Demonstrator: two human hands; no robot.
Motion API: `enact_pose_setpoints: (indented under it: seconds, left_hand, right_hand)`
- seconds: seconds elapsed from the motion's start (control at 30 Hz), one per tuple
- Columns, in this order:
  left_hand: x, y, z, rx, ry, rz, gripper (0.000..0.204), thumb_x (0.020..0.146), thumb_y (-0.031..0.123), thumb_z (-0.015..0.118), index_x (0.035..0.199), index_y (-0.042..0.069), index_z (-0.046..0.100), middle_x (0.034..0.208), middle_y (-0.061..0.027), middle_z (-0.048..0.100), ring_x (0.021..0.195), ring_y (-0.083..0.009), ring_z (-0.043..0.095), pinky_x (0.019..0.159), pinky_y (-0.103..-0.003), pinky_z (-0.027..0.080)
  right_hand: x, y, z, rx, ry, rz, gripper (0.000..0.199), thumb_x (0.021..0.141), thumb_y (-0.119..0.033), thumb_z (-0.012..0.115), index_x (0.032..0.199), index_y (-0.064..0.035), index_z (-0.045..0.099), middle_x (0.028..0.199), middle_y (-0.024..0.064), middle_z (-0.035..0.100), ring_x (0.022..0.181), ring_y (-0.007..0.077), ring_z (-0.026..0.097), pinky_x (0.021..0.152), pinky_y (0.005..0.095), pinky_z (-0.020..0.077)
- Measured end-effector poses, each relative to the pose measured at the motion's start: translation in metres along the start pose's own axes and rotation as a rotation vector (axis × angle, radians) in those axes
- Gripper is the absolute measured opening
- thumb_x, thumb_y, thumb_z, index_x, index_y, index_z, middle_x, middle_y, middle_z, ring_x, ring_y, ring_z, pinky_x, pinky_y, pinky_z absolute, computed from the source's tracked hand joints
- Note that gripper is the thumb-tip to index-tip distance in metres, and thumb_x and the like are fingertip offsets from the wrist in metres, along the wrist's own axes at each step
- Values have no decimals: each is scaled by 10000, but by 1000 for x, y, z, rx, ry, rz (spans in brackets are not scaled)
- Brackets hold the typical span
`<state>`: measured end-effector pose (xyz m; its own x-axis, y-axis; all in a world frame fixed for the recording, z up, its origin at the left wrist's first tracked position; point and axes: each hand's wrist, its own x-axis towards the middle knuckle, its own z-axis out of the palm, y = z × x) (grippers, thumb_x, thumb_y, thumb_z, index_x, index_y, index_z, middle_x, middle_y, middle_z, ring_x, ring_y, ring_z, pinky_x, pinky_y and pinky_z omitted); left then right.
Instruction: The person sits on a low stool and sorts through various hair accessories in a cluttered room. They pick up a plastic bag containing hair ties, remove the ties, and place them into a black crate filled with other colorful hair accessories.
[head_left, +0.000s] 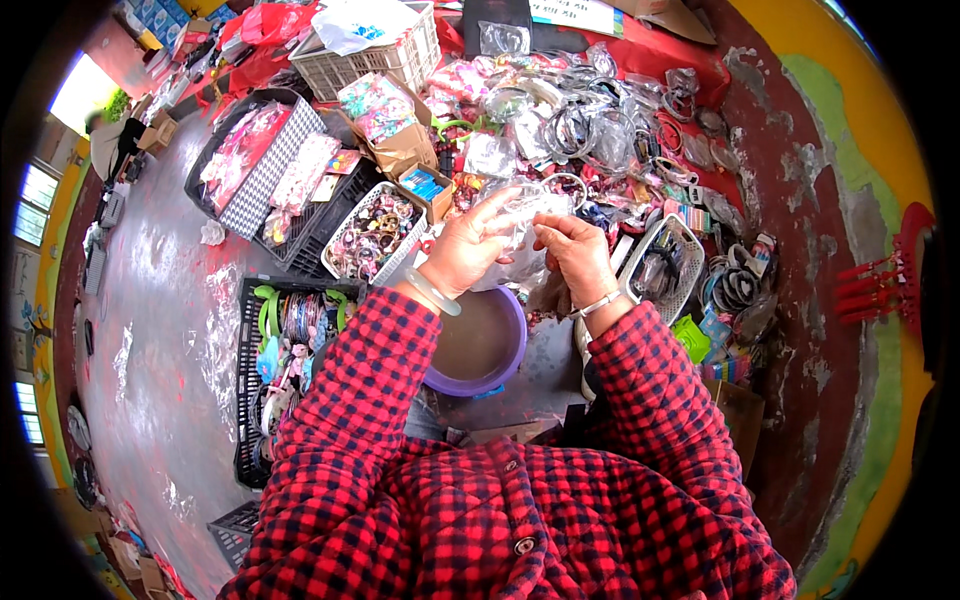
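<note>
1. The right hand [580, 258] has thumb and forefinger pinched together, it seems, on the edge of a clear, crinkled plastic bag [522, 215]; the left hand [462, 250] meets its other side, though I cannot tell whether those fingers clamp it.
2. The bag is up between both hands, not yet set down; glare hides whether anything sits inside, so what is left is hard to judge.
3. A round purple plastic basin [519, 342] stands just below the hands, filling the near space.
4. Beyond it, a white basket of small coloured bands [397, 264] at left and a white basket of black bands [689, 288] at right crowd the reach.
5. Farther off spreads a jumbled heap of hoops and clear wrappers [570, 115].
</note>
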<state>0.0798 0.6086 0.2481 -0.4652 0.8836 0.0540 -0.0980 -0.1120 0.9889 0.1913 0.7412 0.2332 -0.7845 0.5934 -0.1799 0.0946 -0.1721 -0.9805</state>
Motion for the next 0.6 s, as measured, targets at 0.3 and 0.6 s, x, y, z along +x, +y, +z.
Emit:
enact_pose_setpoints:
  seconds: [0.3, 0.6]
  left_hand:
    - [-2, -8, 3, 14, 24, 9, 657, 777, -33, 510, 1369, 146, 290, 1000, -124, 626, 723, -122, 588, 568, -242, 474]
    - [-2, -26, 6, 939, 94, 291, 659, 770, 81, 530, 1367, 189, 272, 660, -189, 587, 596, -370, 570, 535, -462, 441]
  right_hand:
    - [1, 0, 1, -76, -185, 103, 235, 756, -247, 670, 769, -21, 607, 607, 24, 563, 505, 96, 504, 469, 228, 386]
    - [-10, -17, 9, -1029, 53, -230, 282, 716, -318, 626, 733, -36, 617, 669, 171, 610, 649, 326, 610, 611, 406, 476]
